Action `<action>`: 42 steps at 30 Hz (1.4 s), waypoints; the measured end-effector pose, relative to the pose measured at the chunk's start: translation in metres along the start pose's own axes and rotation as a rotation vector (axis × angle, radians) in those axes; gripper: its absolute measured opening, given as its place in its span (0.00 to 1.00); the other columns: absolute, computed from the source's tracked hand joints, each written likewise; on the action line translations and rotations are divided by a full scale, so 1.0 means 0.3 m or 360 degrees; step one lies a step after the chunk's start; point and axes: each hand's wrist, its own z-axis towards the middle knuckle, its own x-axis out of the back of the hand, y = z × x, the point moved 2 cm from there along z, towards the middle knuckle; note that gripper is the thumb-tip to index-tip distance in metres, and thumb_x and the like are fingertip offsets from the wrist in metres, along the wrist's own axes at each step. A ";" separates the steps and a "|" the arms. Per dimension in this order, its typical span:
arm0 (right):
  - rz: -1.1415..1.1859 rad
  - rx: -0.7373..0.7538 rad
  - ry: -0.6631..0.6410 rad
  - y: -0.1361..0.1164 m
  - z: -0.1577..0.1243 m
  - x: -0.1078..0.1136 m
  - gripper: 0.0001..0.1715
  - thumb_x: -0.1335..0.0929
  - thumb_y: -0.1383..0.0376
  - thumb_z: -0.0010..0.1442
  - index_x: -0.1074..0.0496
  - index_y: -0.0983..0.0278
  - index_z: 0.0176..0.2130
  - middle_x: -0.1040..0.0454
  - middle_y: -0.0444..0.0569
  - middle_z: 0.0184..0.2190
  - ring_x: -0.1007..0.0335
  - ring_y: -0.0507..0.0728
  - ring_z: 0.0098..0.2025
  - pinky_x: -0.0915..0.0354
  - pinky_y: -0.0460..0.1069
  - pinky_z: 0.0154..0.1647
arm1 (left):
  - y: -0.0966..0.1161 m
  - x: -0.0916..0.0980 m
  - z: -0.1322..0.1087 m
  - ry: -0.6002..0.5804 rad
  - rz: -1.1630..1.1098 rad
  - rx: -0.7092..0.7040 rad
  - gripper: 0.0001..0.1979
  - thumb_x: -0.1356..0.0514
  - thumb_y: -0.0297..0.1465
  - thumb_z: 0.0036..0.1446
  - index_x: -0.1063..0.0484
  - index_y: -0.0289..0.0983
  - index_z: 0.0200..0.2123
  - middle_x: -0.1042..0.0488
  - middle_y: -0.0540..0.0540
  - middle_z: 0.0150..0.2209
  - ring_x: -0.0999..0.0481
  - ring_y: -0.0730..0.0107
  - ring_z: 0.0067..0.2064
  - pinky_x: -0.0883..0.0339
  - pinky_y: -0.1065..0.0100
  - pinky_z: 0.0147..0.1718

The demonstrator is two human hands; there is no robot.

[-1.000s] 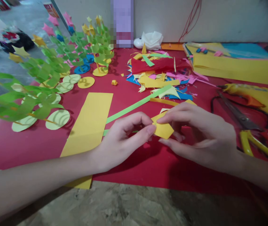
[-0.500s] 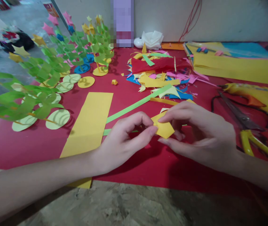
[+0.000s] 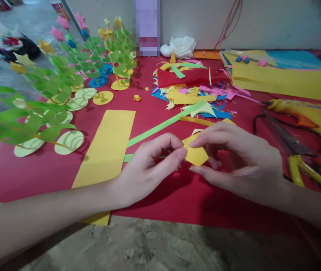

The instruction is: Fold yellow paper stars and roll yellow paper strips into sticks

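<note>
Our left hand [image 3: 149, 165] pinches the yellow paper pentagon [image 3: 197, 156] by its left side between thumb and forefinger; our right hand [image 3: 246, 158] curves round the other side, forefinger on its face, though whether it grips we cannot tell. Over the last second the pentagon barely shifts, suggesting slow, fine handling. We have it over the worktop [image 3: 160, 205], toward the near edge.
</note>
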 end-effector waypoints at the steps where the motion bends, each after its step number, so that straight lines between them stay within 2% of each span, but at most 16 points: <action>1: -0.0005 -0.0003 0.0007 0.000 -0.001 0.000 0.12 0.31 0.71 0.48 0.33 0.66 0.35 0.35 0.46 0.32 0.44 0.44 0.20 0.41 0.43 0.15 | 0.000 0.000 0.000 0.0001 0.0008 -0.0002 0.08 0.50 0.32 0.59 0.39 0.37 0.28 0.37 0.52 0.26 0.36 0.77 0.28 0.37 0.77 0.27; 14: -0.0070 -0.0024 0.0030 -0.007 0.003 0.001 0.11 0.30 0.69 0.47 0.34 0.64 0.33 0.33 0.44 0.29 0.46 0.44 0.18 0.43 0.43 0.15 | -0.002 -0.007 0.007 -0.0001 0.0037 -0.0019 0.08 0.49 0.31 0.58 0.40 0.37 0.27 0.37 0.52 0.26 0.36 0.77 0.28 0.38 0.76 0.27; 24: -0.0022 -0.0072 0.0013 -0.002 0.001 0.006 0.13 0.31 0.69 0.47 0.34 0.61 0.35 0.32 0.46 0.32 0.38 0.51 0.25 0.40 0.47 0.18 | 0.004 -0.001 0.005 -0.0059 -0.0252 0.0093 0.07 0.46 0.32 0.56 0.37 0.37 0.27 0.36 0.53 0.25 0.34 0.78 0.26 0.37 0.75 0.27; 30: -0.0048 -0.0042 -0.0018 0.002 -0.004 0.008 0.13 0.31 0.70 0.47 0.34 0.61 0.36 0.32 0.47 0.33 0.33 0.54 0.31 0.37 0.48 0.22 | 0.001 -0.002 0.009 -0.0093 -0.0284 0.0142 0.08 0.46 0.32 0.56 0.36 0.36 0.25 0.34 0.52 0.23 0.33 0.77 0.26 0.37 0.74 0.27; 42: -0.0102 -0.0026 -0.0026 -0.005 -0.002 0.010 0.12 0.31 0.68 0.48 0.34 0.60 0.36 0.31 0.48 0.33 0.32 0.55 0.32 0.36 0.48 0.23 | 0.001 0.000 0.011 -0.0100 -0.0335 0.0123 0.07 0.45 0.30 0.55 0.35 0.36 0.25 0.35 0.53 0.22 0.33 0.78 0.26 0.38 0.75 0.27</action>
